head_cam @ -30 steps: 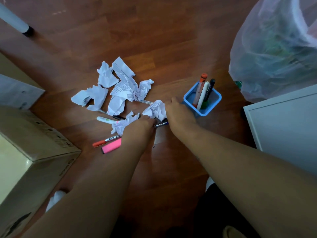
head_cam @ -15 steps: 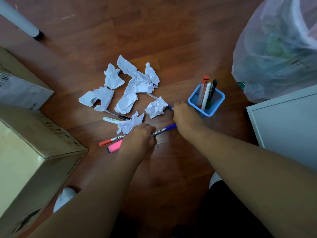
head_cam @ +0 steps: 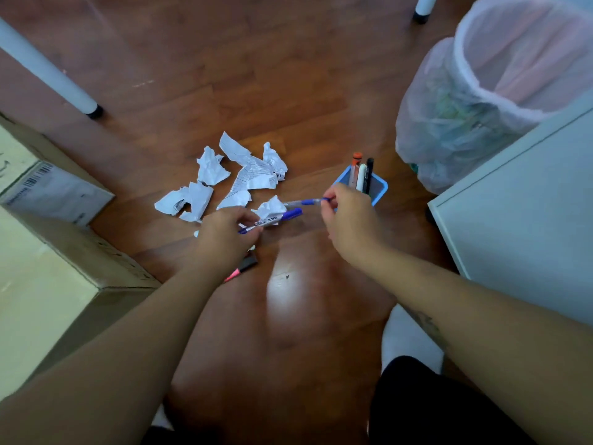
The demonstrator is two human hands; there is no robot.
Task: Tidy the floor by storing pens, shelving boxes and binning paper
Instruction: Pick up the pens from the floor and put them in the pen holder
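My left hand (head_cam: 224,237) holds a blue-capped marker (head_cam: 279,219) lifted off the wooden floor. My right hand (head_cam: 348,216) pinches the end of a clear pen with a blue tip (head_cam: 305,202), just left of the blue pen holder (head_cam: 380,187), which has several pens standing in it. Several crumpled paper scraps (head_cam: 247,175) lie on the floor beyond my hands, one ball (head_cam: 269,208) right under the pens. A pink highlighter (head_cam: 240,271) pokes out below my left wrist; other pens are hidden by that hand.
Two cardboard boxes stand at the left, a large one (head_cam: 64,284) and a smaller one (head_cam: 54,187). A bin lined with a translucent bag (head_cam: 481,101) is at the upper right. A white cabinet (head_cam: 529,220) fills the right side. Table legs (head_cam: 51,75) stand behind.
Both hands have risen from the floor, each lifting a pen. The right hand moved toward the blue holder with the clear pen. The view tilted up, showing the bin's opening.
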